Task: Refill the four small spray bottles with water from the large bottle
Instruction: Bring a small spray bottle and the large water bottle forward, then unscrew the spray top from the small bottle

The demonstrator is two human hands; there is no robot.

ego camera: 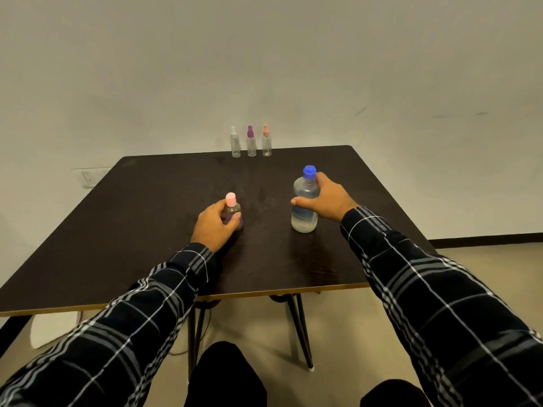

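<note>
A large clear bottle [304, 201] with a blue cap stands upright on the dark table [147, 215], partly filled with water. My right hand [324, 199] grips its body from the right side. My left hand [213, 226] grips a small clear bottle with a pink cap [232, 208], standing on the table left of centre. Three small spray bottles stand in a row at the table's far edge: one with a white top [235, 143], one with a purple top [251, 142], one with a pink top [266, 141]. They look nearly empty.
The table's front edge [264, 292] runs just above my knees. A plain wall lies behind the table, with a wall socket [89, 177] at the left. Thin metal table legs [299, 327] stand below.
</note>
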